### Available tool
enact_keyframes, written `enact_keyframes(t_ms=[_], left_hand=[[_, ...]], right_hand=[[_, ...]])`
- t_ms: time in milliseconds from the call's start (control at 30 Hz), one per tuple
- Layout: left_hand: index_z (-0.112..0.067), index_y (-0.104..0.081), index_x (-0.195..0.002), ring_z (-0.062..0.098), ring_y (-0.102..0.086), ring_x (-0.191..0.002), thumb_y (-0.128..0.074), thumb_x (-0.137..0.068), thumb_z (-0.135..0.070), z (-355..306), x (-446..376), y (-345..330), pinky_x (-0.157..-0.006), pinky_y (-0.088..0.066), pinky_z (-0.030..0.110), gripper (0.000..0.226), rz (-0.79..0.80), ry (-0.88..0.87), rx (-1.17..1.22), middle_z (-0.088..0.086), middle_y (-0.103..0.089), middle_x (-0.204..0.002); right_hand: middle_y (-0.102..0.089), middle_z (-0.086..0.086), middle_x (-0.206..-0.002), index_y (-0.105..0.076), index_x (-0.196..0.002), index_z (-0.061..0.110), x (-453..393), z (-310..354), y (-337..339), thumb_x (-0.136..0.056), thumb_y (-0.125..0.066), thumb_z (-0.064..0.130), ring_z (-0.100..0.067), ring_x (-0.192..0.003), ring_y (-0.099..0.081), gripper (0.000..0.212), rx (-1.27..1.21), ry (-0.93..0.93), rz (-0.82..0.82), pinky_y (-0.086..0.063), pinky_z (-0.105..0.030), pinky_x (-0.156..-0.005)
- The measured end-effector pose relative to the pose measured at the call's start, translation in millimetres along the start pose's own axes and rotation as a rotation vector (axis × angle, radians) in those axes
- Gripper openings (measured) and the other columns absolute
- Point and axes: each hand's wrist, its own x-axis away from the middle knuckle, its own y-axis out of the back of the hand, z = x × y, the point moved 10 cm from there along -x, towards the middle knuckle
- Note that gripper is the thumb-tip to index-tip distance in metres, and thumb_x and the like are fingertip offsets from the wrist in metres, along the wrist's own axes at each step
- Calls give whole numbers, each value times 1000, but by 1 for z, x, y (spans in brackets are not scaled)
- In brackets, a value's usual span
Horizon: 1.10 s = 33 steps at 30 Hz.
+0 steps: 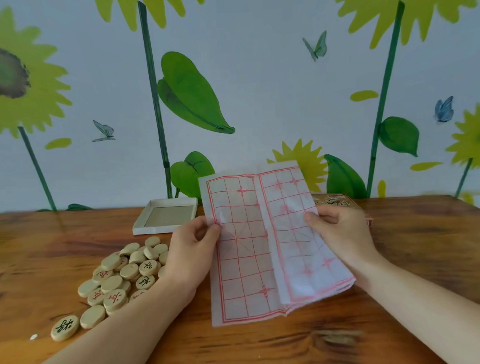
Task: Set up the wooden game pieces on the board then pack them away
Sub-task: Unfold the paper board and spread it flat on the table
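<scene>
A thin white paper board (244,253) printed with a red grid is held up above the table, still partly folded along its middle. My left hand (192,250) pinches its left edge. My right hand (343,235) pinches the folded right flap. A heap of round wooden game pieces (119,275) with red and black characters lies on the table left of my left forearm. One piece (65,328) sits apart at the front left.
An open white box tray (166,215) stands at the back, left of the paper. The printed box lid (341,202) lies behind my right hand. The wooden table (428,242) meets a wall painted with sunflowers.
</scene>
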Motion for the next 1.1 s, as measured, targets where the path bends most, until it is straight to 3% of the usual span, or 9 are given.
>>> enact_keyframes(t_ms=[200,300,400,467,567,733,867,1033,1100], left_hand=[[-30,-72,-98,5,-75,-86,-53,-104,-14,3,-4,7,-70,-60,23,25,-56,-2,-86,-14,-79,-88],[-27,-73,-103,8,-75,-89,-50,-105,-15,4,-1,6,-76,-59,28,26,-47,49,-6,-11,-79,-92],[-24,-73,-106,14,-76,-91,-45,-106,-14,6,2,0,-82,-59,36,30,2,131,126,-4,-80,-97],[-20,-72,-108,20,-76,-96,-43,-107,-12,7,4,-5,-87,-58,43,30,36,166,219,2,-79,-102],[-13,-69,-112,27,-75,-101,-43,-106,-10,8,9,-14,-91,-57,48,27,89,211,322,10,-78,-108],[-8,-66,-120,32,-73,-106,-38,-104,-5,8,23,-39,-94,-53,49,32,239,303,550,17,-75,-115],[-8,-66,-123,34,-71,-110,-34,-102,-8,4,30,-49,-95,-51,48,38,351,340,621,18,-73,-121],[-9,-65,-126,33,-71,-109,-34,-99,-10,4,35,-54,-92,-52,45,41,408,373,584,16,-73,-122],[-11,-68,-123,31,-71,-109,-32,-101,-10,3,33,-51,-90,-52,44,42,385,356,565,15,-73,-121]], right_hand=[[-79,5,-95,-74,-99,26,-8,-19,8,-93,-73,10,-10,-89,-75,17,51,-72,-10,-59,-29,-78],[-78,5,-97,-68,-109,26,-4,-16,4,-93,-73,11,-9,-85,-76,22,33,-55,-4,-59,-27,-72],[-68,12,-106,-60,-111,31,3,3,3,-90,-77,16,-2,-93,-66,30,282,126,-70,-51,-20,-81],[-60,10,-102,-59,-111,30,14,21,-6,-91,-75,21,-5,-92,-59,28,426,259,-74,-43,-12,-75],[-60,5,-93,-52,-113,32,28,23,-33,-95,-68,34,-10,-85,-59,25,418,218,86,-41,-15,-67],[-57,10,-106,-45,-119,37,42,12,-61,-90,-67,56,-7,-98,-58,41,415,121,253,-44,-25,-79],[-62,14,-106,-51,-121,36,40,12,-57,-89,-69,55,-3,-96,-61,42,361,95,235,-46,-22,-78],[-74,11,-92,-68,-102,29,31,11,-53,-99,-63,35,1,-83,-67,8,241,73,202,-45,-9,-68],[-76,12,-86,-74,-93,26,26,6,-47,-101,-61,28,-1,-81,-68,16,197,45,190,-47,-18,-73]])
